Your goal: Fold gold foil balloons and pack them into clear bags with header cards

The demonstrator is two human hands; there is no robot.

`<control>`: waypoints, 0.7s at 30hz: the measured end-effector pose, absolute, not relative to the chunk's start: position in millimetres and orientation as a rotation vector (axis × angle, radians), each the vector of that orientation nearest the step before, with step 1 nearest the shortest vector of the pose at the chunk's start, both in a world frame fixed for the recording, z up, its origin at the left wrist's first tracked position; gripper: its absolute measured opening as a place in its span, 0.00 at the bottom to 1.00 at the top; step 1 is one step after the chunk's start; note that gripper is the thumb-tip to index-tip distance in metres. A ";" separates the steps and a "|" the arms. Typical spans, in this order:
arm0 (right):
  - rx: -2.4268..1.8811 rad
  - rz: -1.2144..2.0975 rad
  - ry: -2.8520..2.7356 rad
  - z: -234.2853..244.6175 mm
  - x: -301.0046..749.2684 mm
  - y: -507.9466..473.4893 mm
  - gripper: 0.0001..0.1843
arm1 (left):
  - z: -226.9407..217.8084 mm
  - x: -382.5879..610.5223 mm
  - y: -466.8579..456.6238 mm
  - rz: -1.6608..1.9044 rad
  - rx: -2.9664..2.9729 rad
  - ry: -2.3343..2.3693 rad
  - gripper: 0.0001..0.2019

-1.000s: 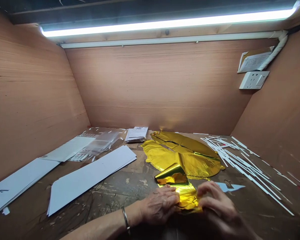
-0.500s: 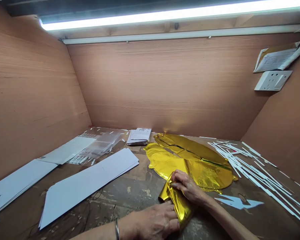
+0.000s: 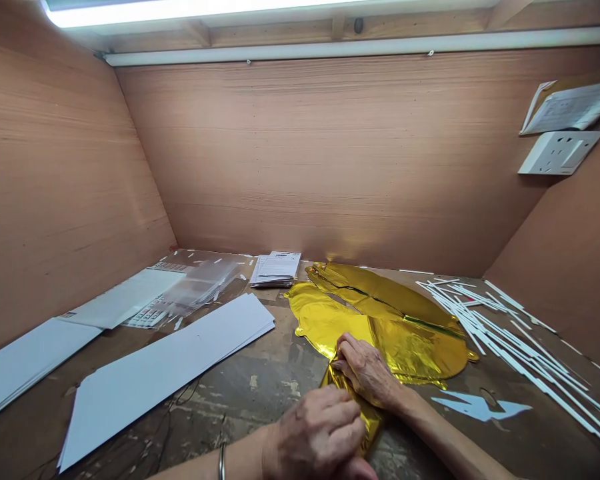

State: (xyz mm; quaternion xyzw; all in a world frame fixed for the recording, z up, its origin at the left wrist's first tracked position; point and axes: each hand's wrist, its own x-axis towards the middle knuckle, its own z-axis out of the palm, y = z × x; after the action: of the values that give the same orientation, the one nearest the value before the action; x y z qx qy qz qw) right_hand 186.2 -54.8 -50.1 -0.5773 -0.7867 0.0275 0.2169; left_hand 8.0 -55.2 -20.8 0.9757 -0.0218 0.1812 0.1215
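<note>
A gold foil balloon [image 3: 373,425], partly folded into a narrow strip, lies at the front of the table under both my hands. My right hand [image 3: 365,371] has its fingers closed on the strip's upper end. Lower down, my left hand [image 3: 320,430], with a metal bangle at the wrist, is curled over the foil with its fingers bent in; what its fingertips grip is hidden. Just behind, more flat gold foil balloons [image 3: 410,343] with small round tabs are spread out and overlap. Whether the strip joins them is hidden by my right hand.
On the left lie white card sheets [image 3: 170,373] and clear plastic sleeves [image 3: 205,283]. A stack of printed cards [image 3: 276,270] stands at the back. Thin white sticks [image 3: 500,347] and a pale cut-out [image 3: 485,405] lie on the right. Wooden walls [image 3: 320,153] enclose the table.
My left hand has gone from lying flat on the foil to curled fingers, raised slightly over it. My right hand still pinches the upper end. The view has tilted a little.
</note>
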 end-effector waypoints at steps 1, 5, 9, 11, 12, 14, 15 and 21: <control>-1.607 0.065 -2.171 -50.7 185.1 -54.7 0.03 | -16.0 8.2 -53.2 0.507 2.840 -0.053 0.20; -1.649 0.035 -2.098 -49.5 182.2 -51.4 0.04 | -4.8 2.6 -45.9 0.293 2.808 -0.040 0.31; -1.752 -0.013 -1.960 -42.3 206.2 -53.2 0.10 | -7.8 -5.5 -43.4 0.145 2.728 -0.004 0.39; -1.839 -0.070 -1.864 -36.9 235.9 -64.4 0.12 | -9.2 -7.0 -43.5 0.154 2.698 -0.004 0.40; -1.879 -0.095 -1.823 -33.6 253.8 -73.6 0.11 | -9.4 -7.2 -43.6 0.165 2.686 -0.005 0.41; -1.972 -0.196 -1.766 -26.1 290.1 -97.9 0.09 | -9.3 -7.2 -43.8 0.181 2.665 -0.010 0.41; -2.038 -0.311 -1.742 -21.9 305.3 -111.6 0.10 | -9.3 -7.1 -43.9 0.186 2.656 -0.010 0.41; -2.044 -1.048 -1.949 -11.6 283.9 -166.1 0.24 | -11.9 -5.8 -44.2 0.210 2.625 0.007 0.40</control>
State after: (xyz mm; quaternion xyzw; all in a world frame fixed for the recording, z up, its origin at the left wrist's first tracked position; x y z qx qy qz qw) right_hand 283.9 -166.1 -11.6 -0.6772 -0.6455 -0.3472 0.0644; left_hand -5.8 -44.2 -11.9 0.9649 0.0025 0.0771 0.2512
